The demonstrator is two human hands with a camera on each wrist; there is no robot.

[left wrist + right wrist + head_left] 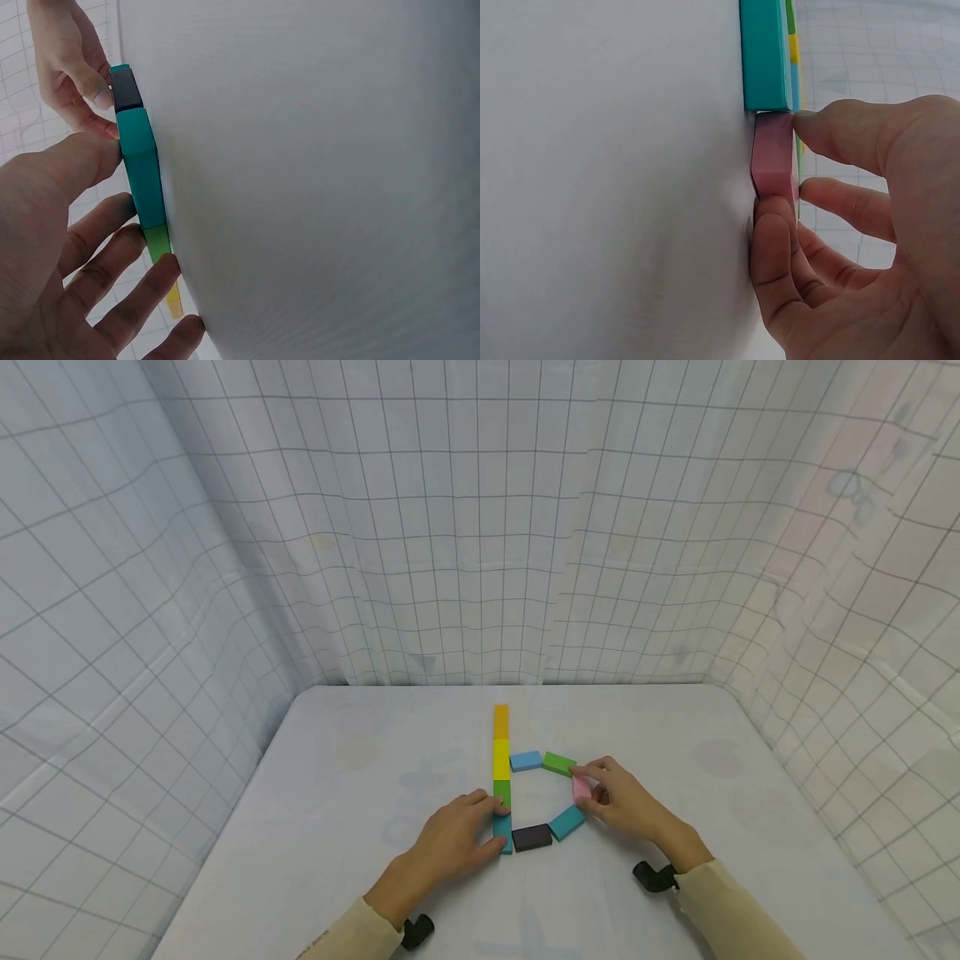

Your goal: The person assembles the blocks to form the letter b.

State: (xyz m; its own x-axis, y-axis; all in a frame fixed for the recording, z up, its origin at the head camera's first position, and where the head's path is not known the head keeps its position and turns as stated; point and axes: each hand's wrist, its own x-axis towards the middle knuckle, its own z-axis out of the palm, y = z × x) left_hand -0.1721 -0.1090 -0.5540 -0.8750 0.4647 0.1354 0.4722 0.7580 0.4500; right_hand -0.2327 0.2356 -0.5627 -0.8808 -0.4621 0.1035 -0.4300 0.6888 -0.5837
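Observation:
Flat coloured domino-like blocks lie on the white tabletop, forming a straight column with a loop on its right. My right hand (622, 802) holds the pink block (774, 154) at the loop's right side, thumb by its near end and fingers toward its far end. A teal block (766, 60) lies right by that near end. My left hand (453, 835) rests its fingertips and thumb on the column's bottom teal block (142, 172), with fingers reaching along to the green block (502, 792) above it. My left fingers are spread and only lightly bent.
Above the green block, the column continues with a yellow block (501, 760) and an orange-yellow block (501, 722). The loop also has a light blue block (526, 762), a green block (558, 764) and a black block (532, 837). Grid-patterned curtains (480, 527) surround the table.

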